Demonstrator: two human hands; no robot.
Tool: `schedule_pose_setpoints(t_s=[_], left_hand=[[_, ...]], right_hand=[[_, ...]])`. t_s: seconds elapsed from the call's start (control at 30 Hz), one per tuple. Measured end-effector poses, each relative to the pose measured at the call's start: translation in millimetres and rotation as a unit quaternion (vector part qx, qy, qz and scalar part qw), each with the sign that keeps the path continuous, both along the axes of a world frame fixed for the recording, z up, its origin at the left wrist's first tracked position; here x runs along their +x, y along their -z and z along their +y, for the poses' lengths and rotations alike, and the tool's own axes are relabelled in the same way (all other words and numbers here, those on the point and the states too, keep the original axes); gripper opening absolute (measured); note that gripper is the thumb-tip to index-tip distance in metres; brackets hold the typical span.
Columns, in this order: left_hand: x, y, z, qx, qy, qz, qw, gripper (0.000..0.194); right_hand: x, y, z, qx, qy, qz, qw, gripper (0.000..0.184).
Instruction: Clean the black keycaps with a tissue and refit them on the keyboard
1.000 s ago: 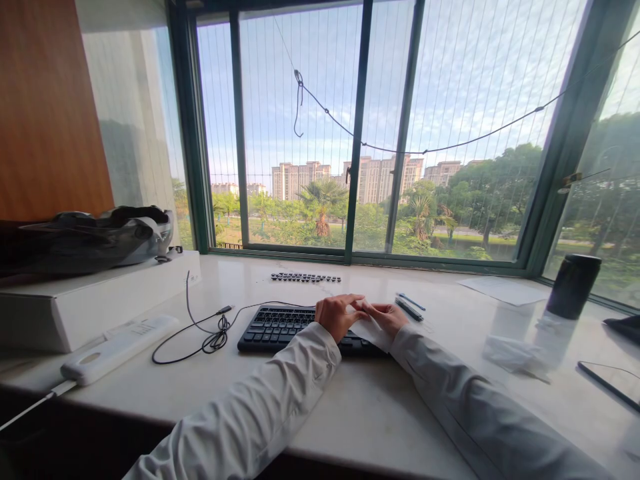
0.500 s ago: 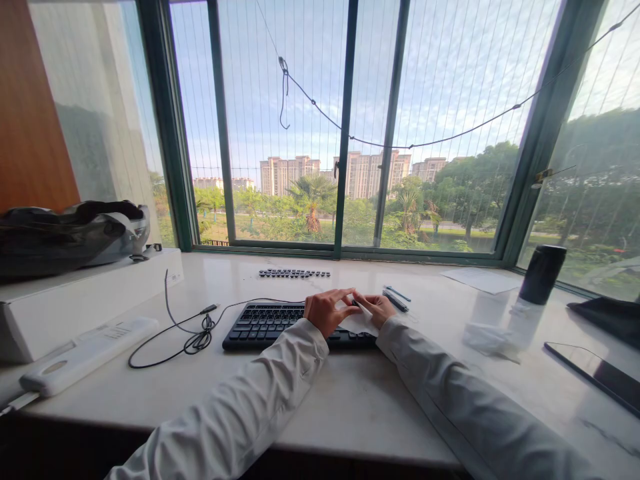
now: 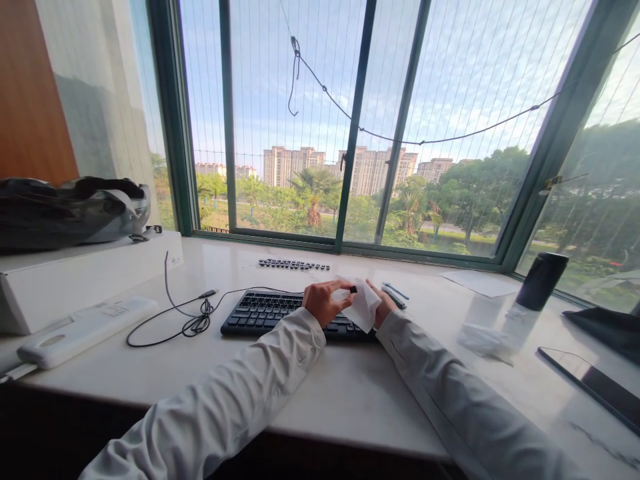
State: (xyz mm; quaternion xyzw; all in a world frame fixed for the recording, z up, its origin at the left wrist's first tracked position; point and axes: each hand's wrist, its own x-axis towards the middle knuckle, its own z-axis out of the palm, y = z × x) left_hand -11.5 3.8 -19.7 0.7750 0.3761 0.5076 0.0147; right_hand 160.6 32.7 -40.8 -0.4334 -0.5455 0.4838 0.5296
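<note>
A black keyboard [image 3: 270, 313] lies on the pale stone ledge [image 3: 350, 400] in front of me. Both my hands hover over its right end. My left hand [image 3: 323, 301] pinches a small black keycap [image 3: 353, 289] at its fingertips. My right hand [image 3: 380, 303] holds a white tissue [image 3: 363, 308] pressed against that keycap. A row of loose black keycaps [image 3: 294, 265] lies farther back near the window frame.
A black cable [image 3: 193, 323] coils left of the keyboard. A white power strip [image 3: 80, 331], a white box [image 3: 75, 277] and a dark bag [image 3: 65, 210] stand at the left. Pens [image 3: 395, 293], paper [image 3: 480, 282], a dark bottle [image 3: 543, 280], crumpled tissue [image 3: 483, 337] and a phone [image 3: 595, 383] lie right.
My hands have lifted off the keyboard's right end. The tissue now hangs open between them, and the black keycap shows at my left fingertips.
</note>
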Motion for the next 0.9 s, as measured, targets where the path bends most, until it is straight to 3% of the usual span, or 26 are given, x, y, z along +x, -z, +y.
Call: schedule_pose_setpoints(t_s=[0.1, 0.27, 0.4, 0.63, 0.9], left_hand=[[-1, -1.3, -1, -0.012, -0.018, 0.007, 1.000, 0.023], [-2, -3.4, 0, -0.015, -0.022, 0.032, 0.999, 0.024], [-3, -0.5, 3, -0.017, -0.018, 0.036, 0.999, 0.024], [-1, 1.9, 7, -0.051, 0.053, -0.035, 0.997, 0.021], [4, -1.1, 5, -0.135, 0.118, -0.122, 0.976, 0.022]], right_hand=[[-8, -4.2, -10, -0.057, -0.018, 0.089, 0.994, 0.038], [-11, -6.3, -20, -0.062, -0.046, 0.109, 0.991, 0.019], [-10, -5.2, -19, -0.052, -0.028, 0.129, 0.990, 0.027], [-4, -1.8, -12, -0.047, 0.023, 0.113, 0.992, 0.040], [1, 0.7, -9, -0.052, 0.004, 0.095, 0.994, 0.041]])
